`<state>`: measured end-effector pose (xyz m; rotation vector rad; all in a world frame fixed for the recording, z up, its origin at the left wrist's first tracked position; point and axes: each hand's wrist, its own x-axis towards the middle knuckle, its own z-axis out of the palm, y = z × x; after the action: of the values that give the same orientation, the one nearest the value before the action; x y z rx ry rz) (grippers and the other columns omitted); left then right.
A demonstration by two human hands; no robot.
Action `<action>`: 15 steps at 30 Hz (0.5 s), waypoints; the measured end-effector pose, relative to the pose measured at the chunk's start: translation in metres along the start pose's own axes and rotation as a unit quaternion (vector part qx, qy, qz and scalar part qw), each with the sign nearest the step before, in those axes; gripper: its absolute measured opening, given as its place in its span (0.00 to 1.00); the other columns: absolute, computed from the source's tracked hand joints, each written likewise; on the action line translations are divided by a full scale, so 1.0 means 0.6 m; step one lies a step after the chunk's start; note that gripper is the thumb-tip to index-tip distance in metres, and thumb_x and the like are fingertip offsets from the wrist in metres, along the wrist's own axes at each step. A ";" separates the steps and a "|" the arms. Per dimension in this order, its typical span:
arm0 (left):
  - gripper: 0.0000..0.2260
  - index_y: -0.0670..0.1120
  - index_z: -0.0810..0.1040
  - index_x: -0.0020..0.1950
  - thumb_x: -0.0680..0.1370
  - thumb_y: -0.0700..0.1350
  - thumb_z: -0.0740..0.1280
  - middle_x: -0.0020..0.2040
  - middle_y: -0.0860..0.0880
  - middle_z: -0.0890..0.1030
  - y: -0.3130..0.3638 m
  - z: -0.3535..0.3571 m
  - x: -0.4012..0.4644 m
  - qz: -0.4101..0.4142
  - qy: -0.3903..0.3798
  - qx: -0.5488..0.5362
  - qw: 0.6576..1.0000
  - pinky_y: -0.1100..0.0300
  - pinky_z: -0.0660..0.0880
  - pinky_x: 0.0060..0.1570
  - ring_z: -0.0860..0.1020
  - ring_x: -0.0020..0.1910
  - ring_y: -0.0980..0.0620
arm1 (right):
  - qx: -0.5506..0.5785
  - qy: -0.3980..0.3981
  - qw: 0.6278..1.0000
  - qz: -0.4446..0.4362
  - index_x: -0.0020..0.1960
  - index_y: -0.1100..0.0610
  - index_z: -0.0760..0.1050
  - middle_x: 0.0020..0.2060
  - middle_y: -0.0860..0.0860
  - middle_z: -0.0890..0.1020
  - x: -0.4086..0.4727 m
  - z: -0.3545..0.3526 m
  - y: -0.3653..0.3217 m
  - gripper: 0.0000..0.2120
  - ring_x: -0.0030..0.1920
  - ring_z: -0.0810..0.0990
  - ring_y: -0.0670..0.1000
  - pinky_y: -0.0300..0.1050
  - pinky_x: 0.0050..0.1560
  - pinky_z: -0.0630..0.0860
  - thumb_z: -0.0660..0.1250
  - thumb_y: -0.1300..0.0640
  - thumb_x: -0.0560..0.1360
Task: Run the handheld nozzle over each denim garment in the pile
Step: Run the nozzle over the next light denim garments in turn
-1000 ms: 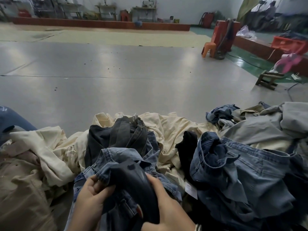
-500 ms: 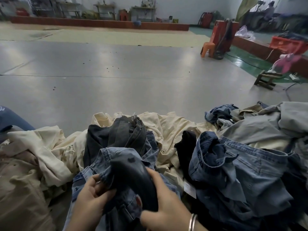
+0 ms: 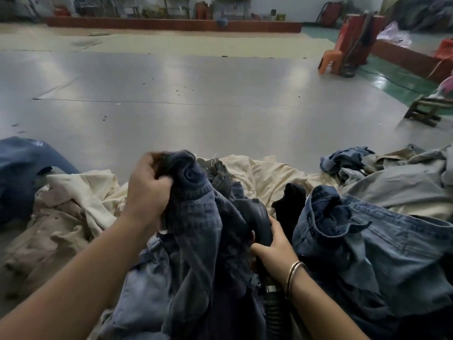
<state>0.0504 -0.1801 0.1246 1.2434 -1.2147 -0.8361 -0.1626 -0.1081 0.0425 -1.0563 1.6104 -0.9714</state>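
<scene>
Left hand (image 3: 149, 185) up high, fingers curled tight round a bunched fold of the dark denim garment (image 3: 201, 217), hoisting it clear of the pile! Right hand (image 3: 272, 246) low beside it, fingers and thumb wrapped round the black handheld nozzle (image 3: 255, 214), a ribbed hose (image 3: 274, 312) trailing back under the wrist, metal bangle (image 3: 294, 273) showing. Denim hangs crumpled, faded blue, draped against the nozzle, between cream cloth (image 3: 264, 173) and blue jeans (image 3: 367, 231)
</scene>
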 end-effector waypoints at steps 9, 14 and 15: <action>0.28 0.44 0.57 0.77 0.78 0.46 0.62 0.77 0.40 0.55 -0.214 0.050 0.009 -0.018 -0.198 0.530 0.824 0.48 0.61 0.71 0.60 0.74 0.42 | 0.094 0.034 0.993 0.068 0.55 0.58 0.71 0.34 0.56 0.78 0.027 -0.036 0.025 0.17 0.24 0.76 0.52 0.45 0.28 0.75 0.65 0.71 0.69; 0.37 0.54 0.51 0.78 0.74 0.63 0.63 0.79 0.49 0.44 -0.310 0.121 -0.163 0.124 -0.409 0.567 0.704 0.40 0.45 0.73 0.42 0.78 0.45 | 0.099 0.018 0.989 0.110 0.45 0.63 0.72 0.31 0.58 0.75 0.035 -0.015 0.029 0.10 0.23 0.74 0.53 0.48 0.31 0.73 0.64 0.73 0.68; 0.44 0.54 0.44 0.78 0.71 0.66 0.64 0.78 0.50 0.37 -0.324 0.127 -0.178 0.111 -0.434 0.589 0.672 0.33 0.40 0.69 0.35 0.76 0.43 | 0.102 0.016 0.988 0.112 0.44 0.63 0.71 0.31 0.58 0.74 0.034 -0.013 0.029 0.10 0.23 0.73 0.53 0.47 0.30 0.73 0.64 0.74 0.67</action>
<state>-0.0181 -0.1321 -0.0944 1.6274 -2.9311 -0.3414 -0.1773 -0.1207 0.0225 -0.7068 1.5797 -0.9805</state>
